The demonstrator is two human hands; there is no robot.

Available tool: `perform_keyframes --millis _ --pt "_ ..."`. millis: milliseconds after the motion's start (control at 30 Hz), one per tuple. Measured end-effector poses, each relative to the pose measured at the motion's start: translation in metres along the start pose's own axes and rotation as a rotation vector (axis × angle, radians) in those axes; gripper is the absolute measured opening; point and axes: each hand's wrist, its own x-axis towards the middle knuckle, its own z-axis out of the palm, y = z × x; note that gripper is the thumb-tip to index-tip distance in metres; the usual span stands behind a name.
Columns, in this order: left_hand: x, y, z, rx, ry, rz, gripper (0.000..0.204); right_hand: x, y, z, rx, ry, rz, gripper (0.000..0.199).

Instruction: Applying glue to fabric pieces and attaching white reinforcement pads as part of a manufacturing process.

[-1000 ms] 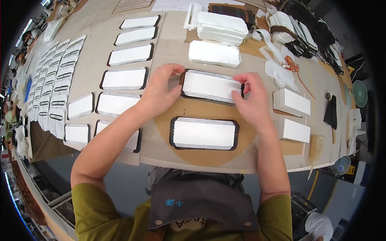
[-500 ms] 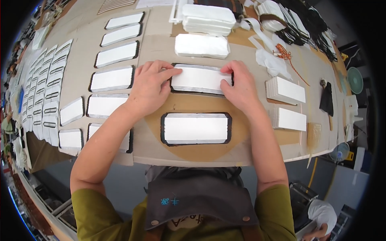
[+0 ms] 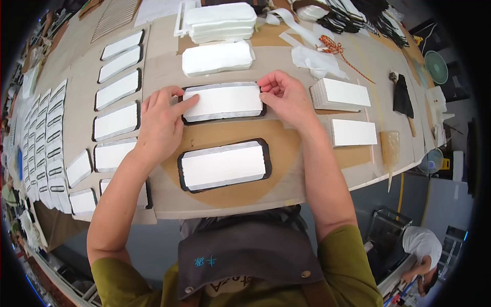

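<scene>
A white rectangular panel (image 3: pixel 222 101) with grey strips along its long sides and a black edge lies flat before me. My left hand (image 3: pixel 162 120) grips its left end, thumb on the white face and fingers curled at the black edge. At the upper right corner, the thumb and fingertips of my right hand (image 3: pixel 286 100) pinch the black edge. A second black-edged panel (image 3: pixel 224 168) lies nearer me, untouched, on a tan sheet (image 3: pixel 284 134). My fingers partly hide both ends of the upper panel.
More black-edged panels (image 3: pixel 117 122) form columns at the left. White pads (image 3: pixel 217 59) are stacked beyond my hands. Stacked white boards (image 3: pixel 345 93), orange cord (image 3: pixel 331 45) and a black cloth-wrapped tool (image 3: pixel 403 97) lie to the right. A person (image 3: pixel 422 250) is at lower right.
The whole view has turned and shifted, so the table things appear farther left. My right thumb has moved up along the panel's right end toward the fingers at the upper corner.
</scene>
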Motion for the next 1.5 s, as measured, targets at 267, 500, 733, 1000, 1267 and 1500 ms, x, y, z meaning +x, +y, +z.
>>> perform_keyframes --millis 267,500,733,1000,1267,1500 --pt "0.013 0.014 -0.008 0.083 -0.017 0.073 0.050 -0.021 0.009 -0.003 0.238 0.060 0.126 0.020" --pt "0.037 0.049 0.018 -0.194 0.094 0.207 0.026 -0.019 0.005 -0.001 0.302 0.064 0.187 0.023" --pt "0.054 0.061 0.038 -0.225 0.134 0.272 0.022 -0.016 0.002 0.002 0.329 0.052 0.230 0.027" --pt "0.056 0.064 0.040 -0.190 0.102 0.222 0.024 -0.014 0.000 0.003 0.319 0.031 0.283 0.031" --pt "0.053 0.072 0.042 -0.082 0.114 0.241 0.025 -0.013 -0.001 -0.001 0.418 -0.030 0.300 0.029" --pt "0.045 0.072 0.042 -0.059 0.096 0.229 0.030 -0.015 -0.002 -0.008 0.406 -0.050 0.340 0.015"
